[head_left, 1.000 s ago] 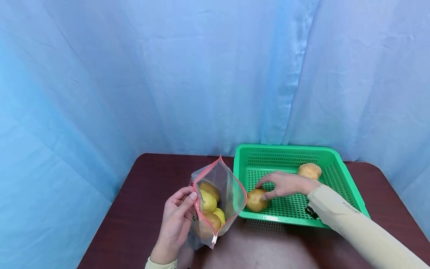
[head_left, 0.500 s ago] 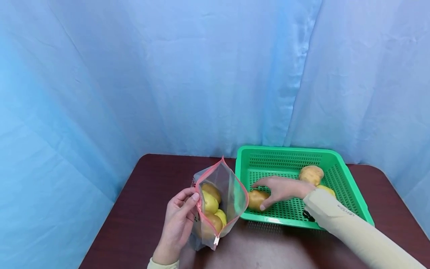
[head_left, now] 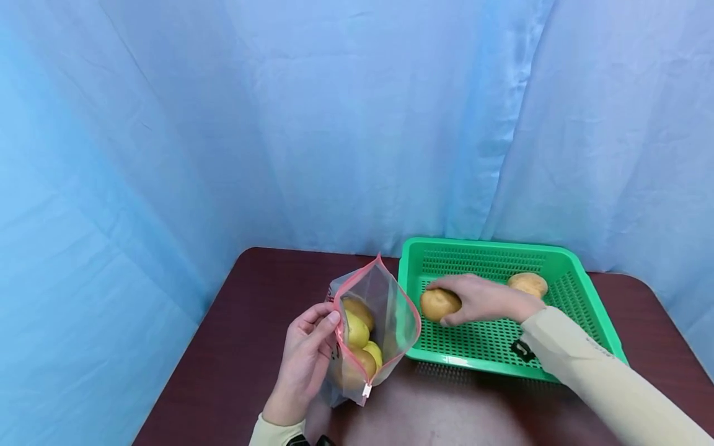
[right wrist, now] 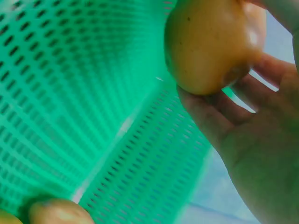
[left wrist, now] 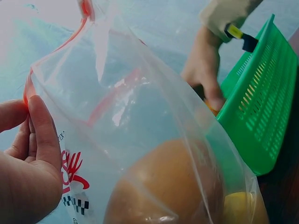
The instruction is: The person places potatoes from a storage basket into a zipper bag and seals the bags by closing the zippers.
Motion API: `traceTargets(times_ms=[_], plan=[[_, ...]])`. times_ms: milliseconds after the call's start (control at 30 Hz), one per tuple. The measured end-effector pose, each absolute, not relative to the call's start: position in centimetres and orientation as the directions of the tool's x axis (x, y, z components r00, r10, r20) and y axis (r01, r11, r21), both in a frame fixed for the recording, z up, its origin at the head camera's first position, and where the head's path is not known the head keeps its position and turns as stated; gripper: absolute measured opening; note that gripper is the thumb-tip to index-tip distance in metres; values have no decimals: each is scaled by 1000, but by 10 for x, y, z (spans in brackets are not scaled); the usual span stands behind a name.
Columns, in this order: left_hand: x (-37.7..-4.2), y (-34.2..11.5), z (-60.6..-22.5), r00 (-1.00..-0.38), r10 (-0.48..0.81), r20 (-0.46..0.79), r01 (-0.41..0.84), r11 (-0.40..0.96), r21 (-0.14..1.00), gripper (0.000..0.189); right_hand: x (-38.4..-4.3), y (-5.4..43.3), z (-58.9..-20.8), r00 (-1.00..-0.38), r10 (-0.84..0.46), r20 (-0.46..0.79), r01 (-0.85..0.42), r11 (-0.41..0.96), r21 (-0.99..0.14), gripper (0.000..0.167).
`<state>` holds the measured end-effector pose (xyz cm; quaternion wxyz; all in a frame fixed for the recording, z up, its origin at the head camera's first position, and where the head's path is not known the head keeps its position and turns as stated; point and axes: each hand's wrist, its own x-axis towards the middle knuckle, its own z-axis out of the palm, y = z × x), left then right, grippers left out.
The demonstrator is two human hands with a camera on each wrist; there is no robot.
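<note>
My left hand pinches the red-edged rim of a clear zip bag, whose mouth gapes wide. Inside the bag lie brown potatoes and yellow lemon-like fruits. A white slider hangs at the near end of the zip. Over the left part of the green basket, my right hand grips a brown potato between thumb and fingers. In the right wrist view that potato is up off the basket floor, with the fingers curled behind it.
Another potato lies at the basket's back right, and a bit of yellow fruit shows beside it in the right wrist view. The basket stands on a dark red-brown table, right of the bag. Blue curtains hang behind the table.
My right hand has closed around the potato and raised it from the basket's front left corner. My left hand still holds the bag's rim. The head view has shifted slightly.
</note>
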<state>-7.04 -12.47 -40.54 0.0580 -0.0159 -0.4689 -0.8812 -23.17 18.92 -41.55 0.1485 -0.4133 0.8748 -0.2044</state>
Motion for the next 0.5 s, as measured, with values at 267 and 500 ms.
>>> traceTargets(times_ms=[267, 500], plan=[[-71, -124, -404, -993, -105, 57, 106, -554, 825, 27, -209, 195, -372, -721, -680, 134, -633, 567, -526, 65], [-76, -123, -402, -995, -96, 38, 85, -546, 833, 20, -181, 184, -353, -737, -581, 345, -661, 517, -544, 66]])
